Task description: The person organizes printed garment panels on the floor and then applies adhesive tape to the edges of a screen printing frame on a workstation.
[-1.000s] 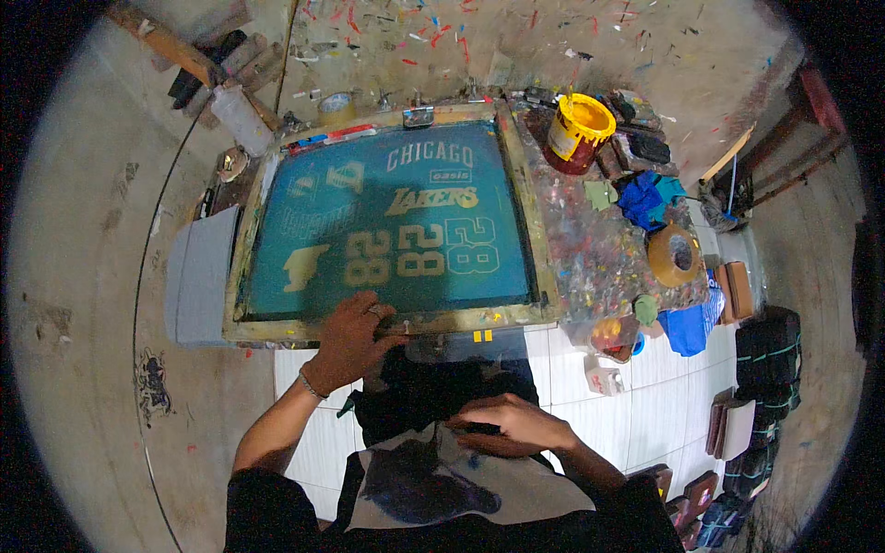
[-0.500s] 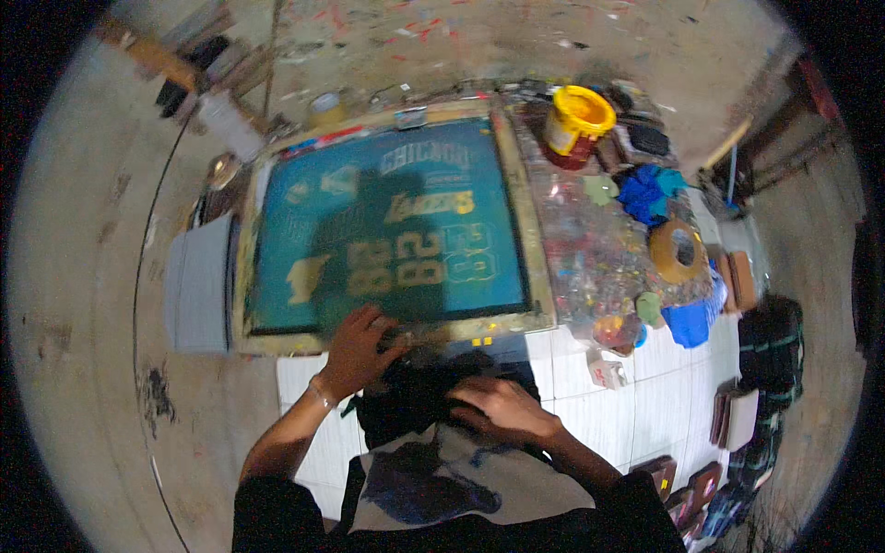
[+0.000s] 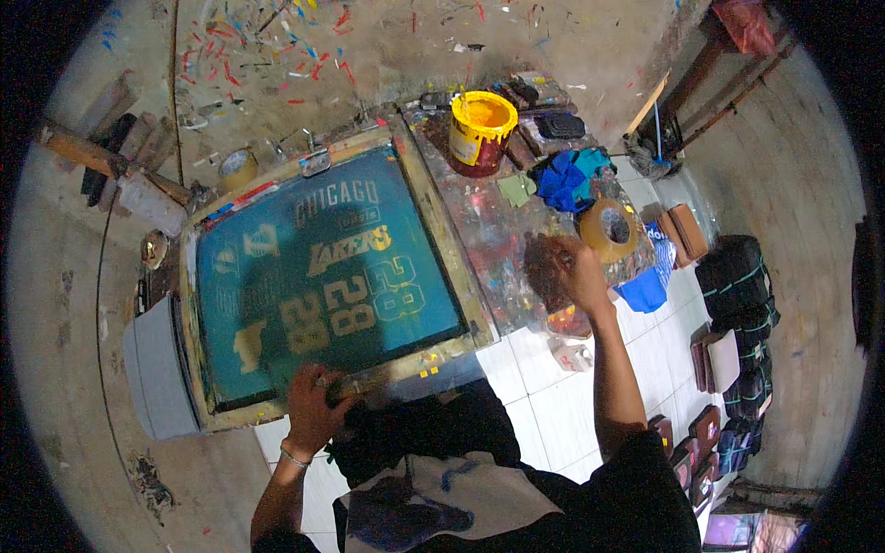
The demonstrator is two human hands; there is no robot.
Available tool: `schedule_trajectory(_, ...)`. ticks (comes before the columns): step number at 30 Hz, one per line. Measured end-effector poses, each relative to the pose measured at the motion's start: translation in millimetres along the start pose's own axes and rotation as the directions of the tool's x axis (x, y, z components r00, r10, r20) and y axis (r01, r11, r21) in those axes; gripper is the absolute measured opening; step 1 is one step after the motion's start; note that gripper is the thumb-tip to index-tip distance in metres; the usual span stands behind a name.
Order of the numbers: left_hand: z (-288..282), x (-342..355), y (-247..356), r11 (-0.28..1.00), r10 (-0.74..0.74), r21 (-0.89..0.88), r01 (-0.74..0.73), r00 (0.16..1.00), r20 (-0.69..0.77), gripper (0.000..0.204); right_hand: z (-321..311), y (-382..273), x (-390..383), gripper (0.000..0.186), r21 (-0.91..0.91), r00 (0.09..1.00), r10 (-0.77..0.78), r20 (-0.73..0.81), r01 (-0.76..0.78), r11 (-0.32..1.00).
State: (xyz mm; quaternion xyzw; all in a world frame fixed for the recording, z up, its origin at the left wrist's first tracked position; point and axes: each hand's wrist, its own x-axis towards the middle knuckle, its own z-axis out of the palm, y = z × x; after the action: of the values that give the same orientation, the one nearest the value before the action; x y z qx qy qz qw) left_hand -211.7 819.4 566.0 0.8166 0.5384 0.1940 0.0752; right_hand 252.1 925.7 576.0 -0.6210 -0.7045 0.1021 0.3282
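A screen printing frame [image 3: 479,324] with a wooden rim and teal mesh lies on the table, pale lettering and figures showing in the mesh. My left hand [image 3: 316,410] is at its near rim, fingers curled over the edge. To the right of the frame my right hand [image 3: 573,269] is low over the paint-stained tabletop [image 3: 466,235], beside a roll of brown tape [image 3: 608,230]. Its fingers are bent inward, and whatever is in them is hidden. Dark cloth [image 3: 433,429] lies across my lap.
A yellow-rimmed paint bucket [image 3: 481,134] stands at the table's far side. Near it lie blue rags [image 3: 564,180] and a pale green cloth [image 3: 516,190]. A grey board [image 3: 159,369] leans out at left. Dark bundles [image 3: 735,281] stack on the floor at right.
My right hand has gone from my lap out to the right, over the tabletop by the tape. My left hand stays by the frame's near rim. The whole view has turned.
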Motion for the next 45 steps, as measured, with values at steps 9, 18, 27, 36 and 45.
schedule_trajectory(9, 1.1, 0.9, -1.7, 0.982, -0.118, -0.132, 0.132, 0.987, 0.105, 0.041, 67.2, 52.7, 131.7, 0.038, -0.367, 0.911, 0.413, -0.018, -0.390, 0.844)
schedule_trajectory(18, 2.4, -0.5, -1.3, 0.978, -0.152, -0.128, 0.165, 0.982, 0.112, 0.040, 71.4, 88.3, 148.4, 0.024, -0.397, 0.947, 0.314, 0.073, -0.261, 0.880)
schedule_trajectory(27, 4.6, -2.4, -5.4, 0.995, -0.054, -0.081, 0.060, 0.996, 0.068, 0.044, 73.3, 107.5, 137.1, 0.020, -0.198, 0.972, 0.225, 0.066, -0.208, 0.958)
schedule_trajectory(36, 11.4, -10.5, -11.0, 0.956, -0.152, -0.224, 0.188, 0.974, 0.171, 0.040, -2.9, 57.1, 75.3, 0.015, -0.317, 0.953, 0.085, 0.290, 0.011, 0.948)
schedule_trajectory(45, 7.2, -10.3, -7.9, 0.985, -0.149, -0.071, 0.155, 0.985, 0.090, 0.044, -50.2, 17.3, -23.3, 0.027, -0.264, 0.806, 0.225, 0.548, -0.089, 0.960)
